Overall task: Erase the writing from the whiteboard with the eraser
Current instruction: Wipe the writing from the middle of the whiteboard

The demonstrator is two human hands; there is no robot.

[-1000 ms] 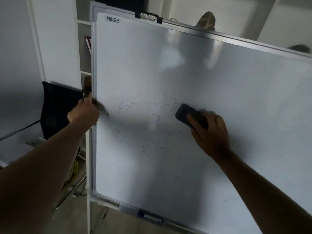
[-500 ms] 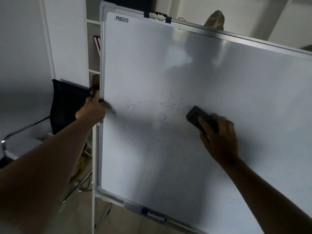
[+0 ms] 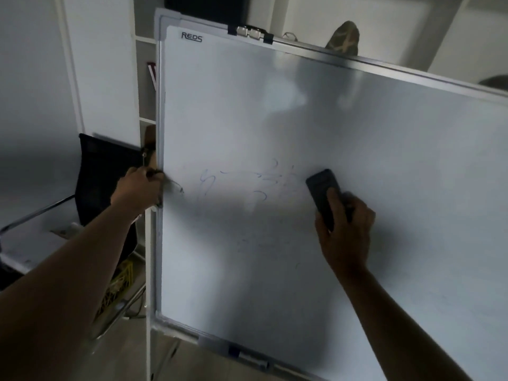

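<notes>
one dark eraser (image 3: 321,192) lies flat against one whiteboard (image 3: 357,127), just right of faint blue writing (image 3: 247,182) too smeared to read. right hand (image 3: 345,232) grips the eraser, fingers curled round it. left hand (image 3: 137,189) clasps the board's left frame edge. top-left corner logo (image 3: 191,37) reads "reds".

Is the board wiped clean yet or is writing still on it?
Not clean: faint blue strokes remain on the whiteboard, left of the eraser in the right hand.
</notes>
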